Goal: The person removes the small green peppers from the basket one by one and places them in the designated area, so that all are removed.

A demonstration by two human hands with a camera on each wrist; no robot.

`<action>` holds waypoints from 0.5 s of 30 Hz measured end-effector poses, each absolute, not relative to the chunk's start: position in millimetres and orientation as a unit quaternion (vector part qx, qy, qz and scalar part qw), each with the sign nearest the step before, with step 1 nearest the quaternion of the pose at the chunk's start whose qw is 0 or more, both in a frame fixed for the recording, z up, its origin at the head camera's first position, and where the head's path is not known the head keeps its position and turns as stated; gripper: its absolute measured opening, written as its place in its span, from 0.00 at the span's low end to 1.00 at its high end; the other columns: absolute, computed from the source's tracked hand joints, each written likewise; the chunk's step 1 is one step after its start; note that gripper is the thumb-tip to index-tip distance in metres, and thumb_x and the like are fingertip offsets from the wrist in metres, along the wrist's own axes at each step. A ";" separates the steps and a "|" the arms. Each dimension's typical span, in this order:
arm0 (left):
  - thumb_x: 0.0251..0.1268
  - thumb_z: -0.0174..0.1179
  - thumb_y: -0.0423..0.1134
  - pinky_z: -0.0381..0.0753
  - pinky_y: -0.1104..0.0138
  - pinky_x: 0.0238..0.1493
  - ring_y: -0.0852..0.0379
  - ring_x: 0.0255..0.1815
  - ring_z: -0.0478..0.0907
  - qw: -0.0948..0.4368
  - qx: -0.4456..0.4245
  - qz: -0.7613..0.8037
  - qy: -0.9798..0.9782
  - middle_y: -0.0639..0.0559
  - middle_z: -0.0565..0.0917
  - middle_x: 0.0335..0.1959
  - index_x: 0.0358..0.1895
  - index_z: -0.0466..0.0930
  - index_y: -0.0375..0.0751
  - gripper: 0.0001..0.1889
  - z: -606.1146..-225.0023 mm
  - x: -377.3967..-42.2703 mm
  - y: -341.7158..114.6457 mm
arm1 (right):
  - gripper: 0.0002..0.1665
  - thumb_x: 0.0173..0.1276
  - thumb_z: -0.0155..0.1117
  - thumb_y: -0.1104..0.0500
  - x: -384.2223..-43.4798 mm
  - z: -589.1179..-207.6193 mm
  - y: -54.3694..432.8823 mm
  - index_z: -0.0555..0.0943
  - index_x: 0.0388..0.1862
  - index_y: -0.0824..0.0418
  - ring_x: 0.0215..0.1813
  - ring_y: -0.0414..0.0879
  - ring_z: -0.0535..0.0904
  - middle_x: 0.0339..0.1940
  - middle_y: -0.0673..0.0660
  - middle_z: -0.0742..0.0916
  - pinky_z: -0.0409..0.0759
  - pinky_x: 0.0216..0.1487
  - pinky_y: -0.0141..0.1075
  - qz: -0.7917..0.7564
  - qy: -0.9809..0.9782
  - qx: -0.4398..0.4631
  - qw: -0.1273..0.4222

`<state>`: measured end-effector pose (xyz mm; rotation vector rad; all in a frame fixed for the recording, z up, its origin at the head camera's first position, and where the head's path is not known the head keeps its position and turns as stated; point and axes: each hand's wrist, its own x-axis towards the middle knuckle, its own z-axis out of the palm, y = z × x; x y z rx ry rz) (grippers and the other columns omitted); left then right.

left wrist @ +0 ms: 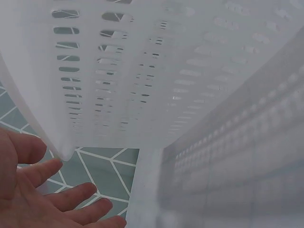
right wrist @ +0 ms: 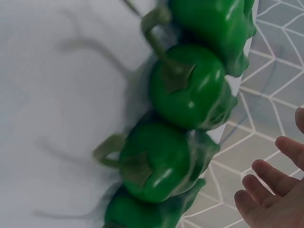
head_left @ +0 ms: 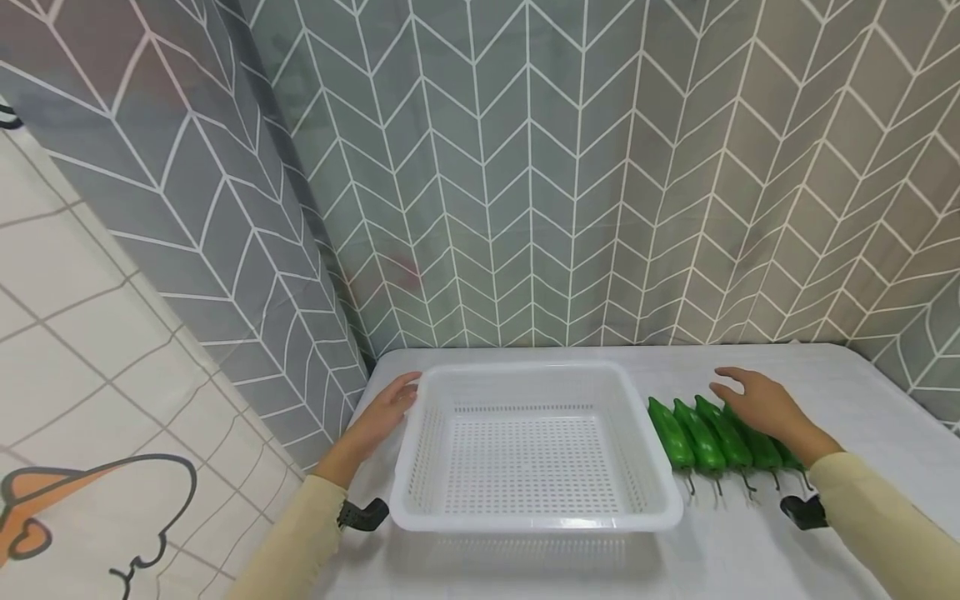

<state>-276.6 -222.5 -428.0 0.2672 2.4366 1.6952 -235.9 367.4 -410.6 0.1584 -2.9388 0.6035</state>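
Note:
A white perforated plastic basket [head_left: 534, 523] stands on the table in the middle of the head view, with nothing in it. My left hand [head_left: 390, 407] is beside its far left corner, fingers spread; in the left wrist view a fingertip is right at the rim [left wrist: 66, 151]. To the right of the basket, several green peppers [head_left: 701, 437] lie side by side in a row, stems toward me. My right hand [head_left: 765, 406] hovers over the right part of that row with its fingers loosely extended, holding nothing. It hides parts of the rightmost peppers.
A white cloth covers the table [head_left: 757, 562]. Grey curtains [head_left: 555, 183] with a white chevron pattern hang behind it and along the left. A white grid-patterned cloth [head_left: 112, 350] with a cartoon drawing is at the left. Dark straps and devices sit at both wrists.

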 end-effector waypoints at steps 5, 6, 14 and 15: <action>0.85 0.41 0.41 0.53 0.42 0.75 0.35 0.78 0.54 0.067 0.091 0.540 0.834 0.32 0.59 0.77 0.80 0.56 0.40 0.26 -425.6 -276.7 -223.8 | 0.32 0.82 0.50 0.50 -235.6 -405.3 354.6 0.69 0.66 0.79 0.63 0.82 0.67 0.63 0.85 0.72 0.67 0.58 0.72 0.204 -0.975 0.064 0.067; 0.85 0.41 0.42 0.52 0.42 0.75 0.35 0.78 0.53 0.064 0.089 0.534 0.838 0.32 0.59 0.77 0.80 0.56 0.41 0.26 -424.6 -276.7 -223.8 | 0.32 0.82 0.50 0.50 -235.7 -404.4 351.9 0.70 0.66 0.79 0.63 0.82 0.66 0.63 0.84 0.72 0.67 0.59 0.72 0.206 -0.974 0.067 0.067; 0.84 0.40 0.42 0.45 0.42 0.76 0.37 0.81 0.45 0.044 0.088 0.480 0.872 0.38 0.53 0.81 0.81 0.55 0.42 0.27 -416.6 -276.1 -222.4 | 0.33 0.83 0.49 0.48 -235.2 -395.2 331.3 0.69 0.68 0.77 0.67 0.80 0.64 0.66 0.82 0.71 0.64 0.62 0.72 0.212 -0.972 0.079 0.069; 0.84 0.40 0.42 0.44 0.42 0.76 0.37 0.81 0.45 0.041 0.086 0.475 0.875 0.38 0.53 0.81 0.81 0.55 0.43 0.27 -416.2 -276.3 -222.6 | 0.33 0.83 0.48 0.48 -235.3 -394.4 329.2 0.69 0.68 0.77 0.67 0.80 0.64 0.66 0.82 0.71 0.64 0.63 0.71 0.214 -0.971 0.081 0.071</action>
